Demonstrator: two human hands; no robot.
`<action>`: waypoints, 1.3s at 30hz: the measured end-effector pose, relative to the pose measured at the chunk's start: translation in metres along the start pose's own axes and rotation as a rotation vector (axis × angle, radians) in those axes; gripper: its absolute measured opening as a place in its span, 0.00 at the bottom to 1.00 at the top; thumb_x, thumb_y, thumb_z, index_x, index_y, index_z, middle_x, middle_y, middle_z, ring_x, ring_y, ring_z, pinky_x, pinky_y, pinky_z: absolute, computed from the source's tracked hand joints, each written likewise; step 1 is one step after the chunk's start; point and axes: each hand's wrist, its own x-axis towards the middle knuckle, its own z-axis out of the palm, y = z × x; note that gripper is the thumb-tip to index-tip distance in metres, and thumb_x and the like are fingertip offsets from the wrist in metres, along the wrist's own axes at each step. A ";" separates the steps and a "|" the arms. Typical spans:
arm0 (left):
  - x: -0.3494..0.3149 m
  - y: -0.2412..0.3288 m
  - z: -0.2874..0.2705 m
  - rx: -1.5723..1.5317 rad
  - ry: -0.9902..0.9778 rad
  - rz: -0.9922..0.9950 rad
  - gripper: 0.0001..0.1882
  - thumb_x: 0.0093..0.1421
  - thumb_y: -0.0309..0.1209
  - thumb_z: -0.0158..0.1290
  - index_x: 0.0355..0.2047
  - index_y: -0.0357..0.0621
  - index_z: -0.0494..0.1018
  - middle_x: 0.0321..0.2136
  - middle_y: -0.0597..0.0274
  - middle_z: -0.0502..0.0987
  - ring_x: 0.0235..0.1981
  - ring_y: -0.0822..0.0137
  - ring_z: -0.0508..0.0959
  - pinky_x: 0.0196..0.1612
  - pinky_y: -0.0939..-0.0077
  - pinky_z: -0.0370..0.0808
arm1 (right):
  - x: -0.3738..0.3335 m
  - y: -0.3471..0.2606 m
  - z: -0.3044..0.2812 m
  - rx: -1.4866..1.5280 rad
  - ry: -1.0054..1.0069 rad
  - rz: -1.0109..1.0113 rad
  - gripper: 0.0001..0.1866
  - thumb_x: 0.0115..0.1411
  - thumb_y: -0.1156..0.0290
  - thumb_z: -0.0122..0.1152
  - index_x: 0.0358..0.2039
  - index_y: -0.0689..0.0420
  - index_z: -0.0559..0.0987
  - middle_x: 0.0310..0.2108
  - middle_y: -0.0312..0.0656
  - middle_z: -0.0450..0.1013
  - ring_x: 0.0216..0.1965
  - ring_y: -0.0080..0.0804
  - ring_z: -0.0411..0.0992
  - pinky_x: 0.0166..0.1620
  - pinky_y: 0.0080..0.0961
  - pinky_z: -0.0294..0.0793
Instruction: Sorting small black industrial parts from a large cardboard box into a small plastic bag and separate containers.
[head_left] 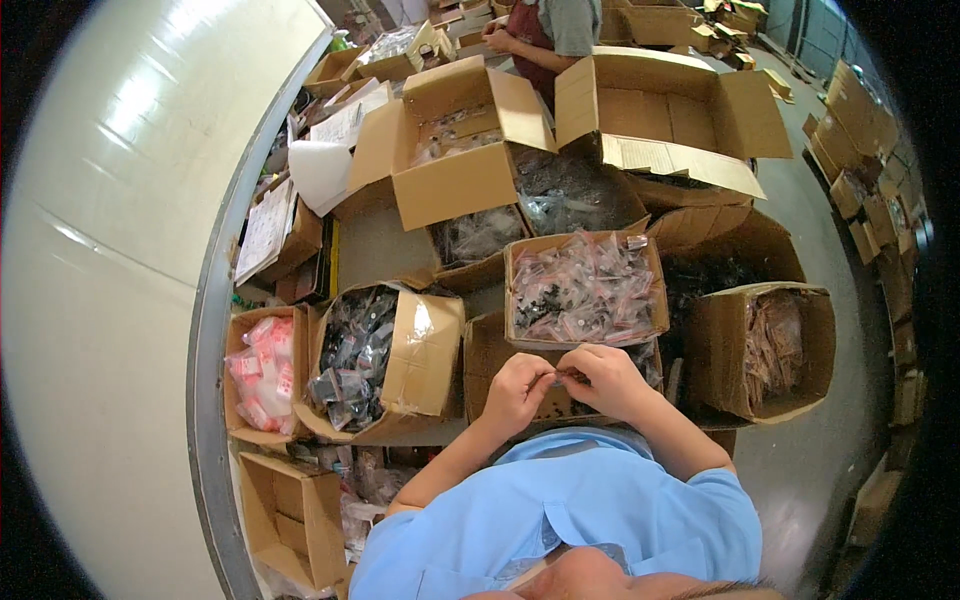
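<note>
My left hand (517, 393) and my right hand (608, 382) meet in front of my chest, fingertips pinched together and almost touching. Whatever lies between them is too small to make out. Just beyond my hands stands a carton (664, 290) filled with small clear zip bags (590, 285) with reddish edges. Dark little pieces show among the bags on its left side. Below my hands is another open carton (485, 355), largely hidden by them, with dark bits inside.
At the left stand a carton of black parts in clear bags (357, 345) and one of pink-and-white packets (262, 370). A carton of brown sheets (775, 345) is at the right. Large open cartons (455, 185) stand farther back. Across from me is a person (560, 35).
</note>
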 end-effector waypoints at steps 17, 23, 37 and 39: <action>0.154 -0.059 -0.063 -0.044 -0.003 -0.158 0.09 0.56 0.34 0.56 0.29 0.40 0.75 0.24 0.68 0.75 0.26 0.77 0.71 0.31 0.80 0.69 | -0.042 0.011 -0.014 0.126 0.107 0.329 0.10 0.50 0.69 0.63 0.33 0.58 0.76 0.25 0.45 0.72 0.28 0.41 0.73 0.32 0.32 0.73; 0.279 -0.137 -0.157 -0.459 0.589 -0.295 0.05 0.58 0.30 0.52 0.29 0.40 0.71 0.21 0.67 0.73 0.23 0.77 0.71 0.28 0.83 0.69 | -0.070 0.019 0.002 0.020 -0.048 0.375 0.13 0.52 0.64 0.60 0.35 0.57 0.75 0.27 0.45 0.73 0.31 0.42 0.73 0.35 0.34 0.73; 0.212 -0.076 0.053 0.719 -0.447 0.699 0.10 0.47 0.26 0.55 0.32 0.41 0.75 0.35 0.58 0.74 0.41 0.57 0.72 0.44 0.66 0.70 | -0.077 0.074 0.070 -0.226 -0.591 0.506 0.18 0.51 0.69 0.58 0.44 0.58 0.74 0.43 0.50 0.70 0.44 0.49 0.70 0.46 0.37 0.70; 0.210 -0.076 0.054 0.790 -0.435 0.750 0.09 0.45 0.24 0.53 0.29 0.40 0.74 0.34 0.57 0.73 0.39 0.59 0.72 0.43 0.67 0.71 | -0.065 0.091 0.082 -0.265 -0.790 0.476 0.18 0.51 0.71 0.57 0.44 0.56 0.74 0.43 0.50 0.70 0.45 0.47 0.69 0.46 0.38 0.70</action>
